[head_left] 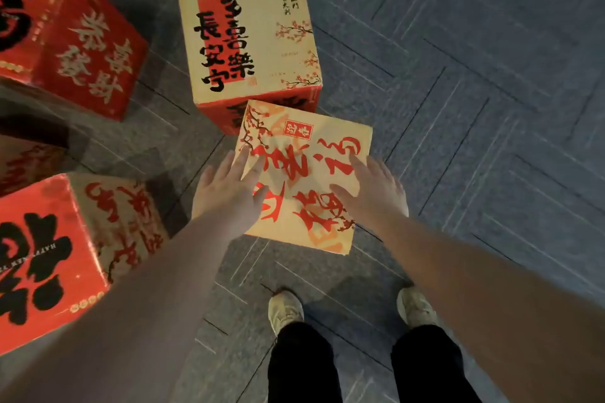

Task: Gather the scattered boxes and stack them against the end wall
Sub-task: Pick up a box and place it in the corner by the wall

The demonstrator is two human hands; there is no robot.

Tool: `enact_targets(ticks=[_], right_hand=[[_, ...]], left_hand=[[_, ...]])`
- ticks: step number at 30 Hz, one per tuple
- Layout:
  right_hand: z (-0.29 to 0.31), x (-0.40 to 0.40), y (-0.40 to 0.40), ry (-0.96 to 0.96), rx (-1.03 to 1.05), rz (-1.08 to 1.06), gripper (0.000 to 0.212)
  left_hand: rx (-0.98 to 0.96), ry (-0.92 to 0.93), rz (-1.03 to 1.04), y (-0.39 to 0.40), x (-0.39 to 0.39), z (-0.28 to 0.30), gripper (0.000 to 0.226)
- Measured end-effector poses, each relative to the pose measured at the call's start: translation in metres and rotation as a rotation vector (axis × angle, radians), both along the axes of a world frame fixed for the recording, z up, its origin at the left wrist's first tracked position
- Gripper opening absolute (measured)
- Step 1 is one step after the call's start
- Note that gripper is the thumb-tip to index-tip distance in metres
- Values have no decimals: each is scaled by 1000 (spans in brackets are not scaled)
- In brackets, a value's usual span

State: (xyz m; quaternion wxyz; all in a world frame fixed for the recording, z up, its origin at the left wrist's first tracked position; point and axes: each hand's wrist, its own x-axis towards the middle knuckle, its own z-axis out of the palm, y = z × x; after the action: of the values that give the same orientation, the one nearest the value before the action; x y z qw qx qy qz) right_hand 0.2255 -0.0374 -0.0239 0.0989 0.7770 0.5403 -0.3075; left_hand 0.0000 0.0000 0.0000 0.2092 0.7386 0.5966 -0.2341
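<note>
Fingers (244, 160) of the left hand (226, 193) lie spread and flat along the left edge of a cream box (304, 180) printed with red brushwork, while the right hand (370, 190) is open in the same way on its right edge; neither hand has closed on anything, and the palms look poised to press inward from both sides. The cream box sits on the grey carpet-tile floor (474, 108) straight ahead of the person's pale shoes (284, 307), one corner touching or overlapping the base of a taller cream-topped box (248, 39) with red sides. A red box (82, 52) stands well off to the upper left, and another red-and-cream box (65, 245) sits near the left forearm. No end wall is in view. The boxes are squarish printed cardboard with crisp edges and a smooth, slightly glossy face. Such a carton is probably stiff enough to hold its shape under a two-sided squeeze, though its weight cannot be read here; the slick print may slide under flat palms, so opposite side faces, low down, look the safest hold.
</note>
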Motion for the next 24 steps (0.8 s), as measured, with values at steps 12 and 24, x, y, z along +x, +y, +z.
enact_targets(ticks=[12, 24], right_hand=[[-82, -4, -5, 128, -4, -363, 98], [-126, -2, -15, 256, 58, -501, 114]], left_hand=[[82, -65, 213, 15, -12, -94, 79], [56, -285, 450, 18, -9, -132, 106]])
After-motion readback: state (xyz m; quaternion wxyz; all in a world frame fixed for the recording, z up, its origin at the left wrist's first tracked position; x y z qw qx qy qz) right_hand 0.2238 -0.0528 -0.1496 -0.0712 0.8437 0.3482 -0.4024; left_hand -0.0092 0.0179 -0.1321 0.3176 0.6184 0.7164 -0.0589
